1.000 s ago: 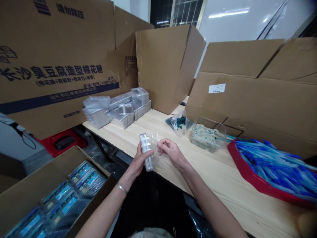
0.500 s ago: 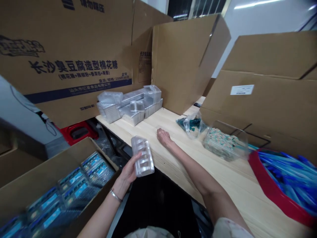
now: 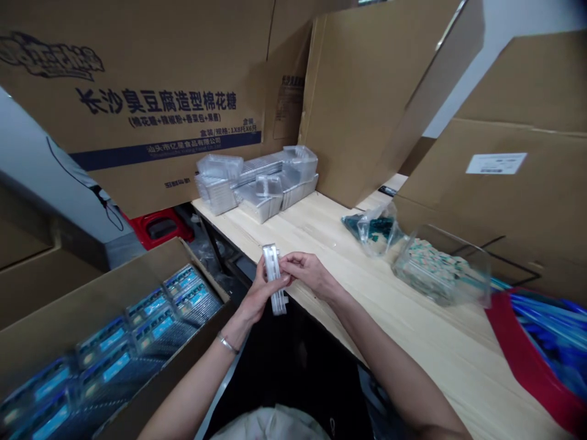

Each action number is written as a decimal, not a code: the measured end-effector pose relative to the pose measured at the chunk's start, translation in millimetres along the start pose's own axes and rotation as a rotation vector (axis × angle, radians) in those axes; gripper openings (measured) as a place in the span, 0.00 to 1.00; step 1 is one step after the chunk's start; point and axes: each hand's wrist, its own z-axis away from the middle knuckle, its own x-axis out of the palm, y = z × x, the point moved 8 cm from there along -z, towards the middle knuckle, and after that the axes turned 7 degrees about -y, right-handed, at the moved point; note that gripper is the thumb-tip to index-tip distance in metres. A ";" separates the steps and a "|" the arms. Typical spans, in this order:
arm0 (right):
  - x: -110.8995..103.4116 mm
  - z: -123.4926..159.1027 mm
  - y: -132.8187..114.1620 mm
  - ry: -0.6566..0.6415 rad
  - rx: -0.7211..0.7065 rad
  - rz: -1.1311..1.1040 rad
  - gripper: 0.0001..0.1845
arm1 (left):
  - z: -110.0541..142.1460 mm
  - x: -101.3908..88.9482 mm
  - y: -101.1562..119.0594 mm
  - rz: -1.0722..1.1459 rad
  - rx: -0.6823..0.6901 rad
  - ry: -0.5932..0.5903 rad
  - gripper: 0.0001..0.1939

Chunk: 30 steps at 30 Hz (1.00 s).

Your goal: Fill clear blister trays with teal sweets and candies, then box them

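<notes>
- Near the centre of the frame, at the tabletop's (image 3: pixel 367 299) front edge, you hold a clear plastic tray (image 3: pixel 272 264), tilted and narrow side up; whether several layers nest there, I cannot tell.
- Your left hand (image 3: pixel 257 298) grips it, thumb across the near face, fingers behind.
- Your right hand (image 3: pixel 310 272) has its fingertips drawn together at the tray's right edge; whether they pinch a layer, I cannot tell.
- Half a second ago your right hand was away over the wood and the tray showed its broad, pocketed face; now it is turned edge-on and both hands meet at it. I judge that the work is back to two-handed handling.
- Above centre, more clear trays (image 3: pixel 217 190) stand in stacks on the table.
- Right of centre lie a bag of dark green bits (image 3: pixel 373 229) and a clear tub (image 3: pixel 481 282) of pale pieces (image 3: pixel 433 256).
- At lower right, your red bin (image 3: pixel 511 333) holds blue items (image 3: pixel 550 333).
- At lower left, an open carton (image 3: pixel 132 264) holds rows of blue packs (image 3: pixel 153 327).
</notes>
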 end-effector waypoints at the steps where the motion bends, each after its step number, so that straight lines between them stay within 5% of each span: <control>1: -1.4 -1.1 4.2 0.001 0.012 -0.032 0.14 | -0.2 -1.1 -1.1 -0.009 -0.004 0.004 0.43; 9: -1.0 -5.2 18.6 -0.064 0.043 -0.134 0.15 | 2.2 -12.2 -2.9 -0.091 -0.034 0.037 0.44; 18: -0.7 -5.1 29.6 -0.082 0.023 -0.250 0.14 | 2.8 -0.6 -5.0 -0.018 -0.082 -0.053 0.34; 30: -9.6 -6.5 18.6 -0.015 -0.018 -0.158 0.14 | 1.4 2.0 -7.5 -0.038 -0.072 -0.071 0.34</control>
